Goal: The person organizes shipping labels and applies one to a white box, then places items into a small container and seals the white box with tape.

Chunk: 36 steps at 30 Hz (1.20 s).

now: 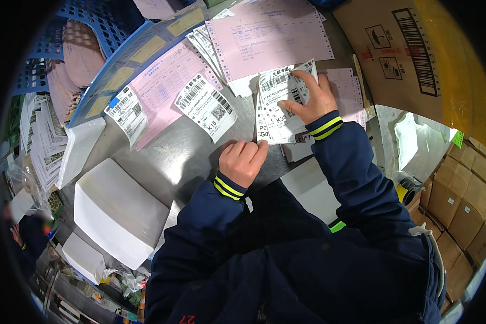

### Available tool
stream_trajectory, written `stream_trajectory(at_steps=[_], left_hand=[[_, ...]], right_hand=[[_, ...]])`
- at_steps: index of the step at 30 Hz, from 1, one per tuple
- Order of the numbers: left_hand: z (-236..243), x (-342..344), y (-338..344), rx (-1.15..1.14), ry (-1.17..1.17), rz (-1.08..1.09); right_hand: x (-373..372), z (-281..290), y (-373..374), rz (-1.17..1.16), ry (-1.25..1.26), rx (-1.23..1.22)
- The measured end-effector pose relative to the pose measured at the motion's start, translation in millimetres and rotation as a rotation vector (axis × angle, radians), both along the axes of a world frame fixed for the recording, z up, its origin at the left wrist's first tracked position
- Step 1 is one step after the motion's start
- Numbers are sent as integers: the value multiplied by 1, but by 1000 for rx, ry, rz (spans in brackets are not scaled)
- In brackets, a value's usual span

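A small stack of white shipping labels [279,119] with barcodes lies on the metal table [159,143] in front of me. My right hand [317,102] grips the upper right part of the stack, thumb on the top label's face and index finger near its upper edge. One upper corner bends up beside the fingers. My left hand [241,163] is curled closed at the lower left corner of the stack, index fingertip at the paper's edge; its thumb is hidden. Left of the stack, a single label [209,110] rests partly on a pink form [164,81].
A large pink form [270,40] covers other labels at the back. A blue basket [38,51] holds pink papers at the upper left. White foam lids [119,210] stand at left. A cardboard box [399,59] rises at right, with stacked cartons [456,200] below.
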State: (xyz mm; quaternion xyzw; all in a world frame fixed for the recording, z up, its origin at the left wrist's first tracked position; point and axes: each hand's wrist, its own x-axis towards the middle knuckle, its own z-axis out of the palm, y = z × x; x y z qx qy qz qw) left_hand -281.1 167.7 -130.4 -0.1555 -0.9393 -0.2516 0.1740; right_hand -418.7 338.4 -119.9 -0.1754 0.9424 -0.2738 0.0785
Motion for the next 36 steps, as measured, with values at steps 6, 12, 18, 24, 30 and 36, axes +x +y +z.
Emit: stream_trajectory(at_steps=[6,12,18,24,30,36], left_hand=[[13,-6,9,266,-151,80],[27,-38,20,162,-208,42],[23,-49,14,128,-279,-35],[19,-60,13,262,-265,43],[24,-65,15,305,-323,107],[23,-64,13,327,-338,121]], right_hand=[[-2,0,3,18,1,-1],[-5,7,13,70,-93,-183],[-11,13,45,93,-191,-584],[-5,8,71,-200,-391,-419],[3,9,76,-260,-223,-343],[39,57,43,-200,-194,-385]])
